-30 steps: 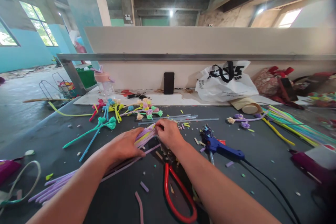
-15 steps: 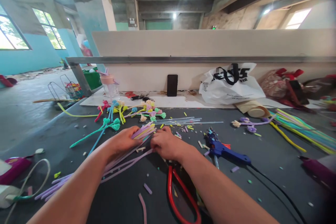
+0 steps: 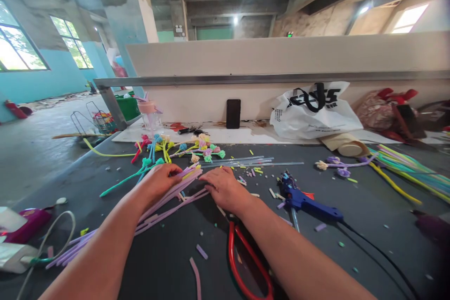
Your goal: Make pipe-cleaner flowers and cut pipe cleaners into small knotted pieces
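My left hand (image 3: pixel 162 182) is closed around a bundle of long purple pipe cleaners (image 3: pixel 188 179), with some yellow among their tips. The bundle runs down to the left beneath my forearm. Close to the tips is my right hand (image 3: pixel 224 188), its fingers loosely stretched toward the bundle. A few loose purple stems (image 3: pixel 172 213) lie below, their ends reaching its fingertips. Scissors with red handles (image 3: pixel 232 253) rest under my right wrist, their blades mostly hidden. Beyond my left hand are twisted pipe cleaner flowers (image 3: pixel 206 147) in several colours.
To the right lies a blue glue gun (image 3: pixel 312 206) with a black cord. Clear glue sticks (image 3: pixel 253 161) and small cut scraps are scattered on the dark table. A phone (image 3: pixel 233 114) stands against the back board, beside a white bag (image 3: pixel 312 115). More pipe cleaners (image 3: pixel 411 166) lie far right.
My right hand's fingers have loosened and straightened beside the stem tips. My left hand still grips the bundle and has shifted slightly left. The whole view has moved a little.
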Action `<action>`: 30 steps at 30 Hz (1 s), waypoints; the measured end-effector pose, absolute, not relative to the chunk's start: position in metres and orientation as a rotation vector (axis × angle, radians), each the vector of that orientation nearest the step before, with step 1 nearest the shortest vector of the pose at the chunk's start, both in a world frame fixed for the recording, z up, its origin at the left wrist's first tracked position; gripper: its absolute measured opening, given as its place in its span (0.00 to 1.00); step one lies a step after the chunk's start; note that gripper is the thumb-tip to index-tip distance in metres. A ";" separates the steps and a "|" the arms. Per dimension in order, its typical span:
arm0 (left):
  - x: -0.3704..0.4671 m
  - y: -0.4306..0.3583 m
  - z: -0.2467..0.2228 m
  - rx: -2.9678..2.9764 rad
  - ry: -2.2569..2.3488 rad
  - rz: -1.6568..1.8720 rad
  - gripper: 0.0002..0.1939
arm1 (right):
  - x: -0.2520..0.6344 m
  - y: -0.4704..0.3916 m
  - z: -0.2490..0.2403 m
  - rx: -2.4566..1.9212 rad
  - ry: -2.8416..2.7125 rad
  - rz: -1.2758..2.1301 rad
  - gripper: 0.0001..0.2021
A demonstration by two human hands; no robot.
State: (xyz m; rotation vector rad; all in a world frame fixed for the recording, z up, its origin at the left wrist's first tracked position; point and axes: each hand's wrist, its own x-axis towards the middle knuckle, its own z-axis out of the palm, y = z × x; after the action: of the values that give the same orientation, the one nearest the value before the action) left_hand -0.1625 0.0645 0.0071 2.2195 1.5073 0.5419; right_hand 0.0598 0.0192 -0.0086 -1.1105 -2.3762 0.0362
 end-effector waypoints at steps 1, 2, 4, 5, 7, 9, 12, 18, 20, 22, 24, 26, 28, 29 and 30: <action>-0.162 0.064 0.007 2.231 1.535 0.531 0.12 | 0.060 0.020 -0.009 -1.117 -2.373 0.036 0.11; -0.162 0.064 0.008 2.244 1.559 0.530 0.12 | 0.060 0.020 -0.010 -1.121 -2.371 0.038 0.11; -0.162 0.063 0.010 2.268 1.591 0.546 0.11 | 0.061 0.021 -0.010 -1.120 -2.368 0.039 0.10; -0.161 0.062 0.011 2.277 1.598 0.556 0.10 | 0.061 0.022 -0.011 -1.119 -2.367 0.037 0.10; -0.160 0.060 0.012 2.294 1.591 0.546 0.10 | 0.060 0.022 -0.012 -1.110 -2.364 0.025 0.10; -0.158 0.059 0.011 2.305 1.597 0.539 0.09 | 0.060 0.023 -0.013 -1.087 -2.359 0.012 0.11; -0.156 0.060 0.006 2.347 1.631 0.554 0.09 | 0.057 0.023 -0.013 -1.049 -2.372 0.009 0.14; -0.153 0.060 0.000 2.524 1.572 0.502 0.07 | 0.048 0.019 -0.010 -1.050 -2.481 0.021 0.20; -0.152 0.058 0.001 2.571 1.530 0.483 0.08 | 0.046 0.018 -0.011 -1.072 -2.512 0.031 0.21; -0.151 0.056 0.003 2.603 1.490 0.477 0.09 | 0.045 0.019 -0.012 -1.107 -2.518 0.039 0.20; -0.151 0.053 0.007 2.602 1.469 0.468 0.09 | 0.046 0.019 -0.015 -1.150 -2.517 0.043 0.18; -0.155 0.052 0.013 2.575 1.475 0.465 0.08 | 0.048 0.020 -0.017 -1.197 -2.509 0.050 0.17; -0.161 0.052 0.020 2.553 1.503 0.490 0.08 | 0.049 0.021 -0.019 -1.227 -2.495 0.059 0.17; -0.164 0.053 0.024 2.546 1.527 0.523 0.08 | 0.049 0.022 -0.019 -1.232 -2.485 0.065 0.17; -0.167 0.053 0.027 2.540 1.562 0.580 0.08 | 0.049 0.022 -0.020 -1.228 -2.475 0.071 0.17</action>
State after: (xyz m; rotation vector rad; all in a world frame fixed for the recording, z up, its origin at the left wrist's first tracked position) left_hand -0.1672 0.0531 0.0268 2.5403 1.5617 0.5797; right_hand 0.0491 0.0216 -0.0197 -1.2280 -2.4750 0.0713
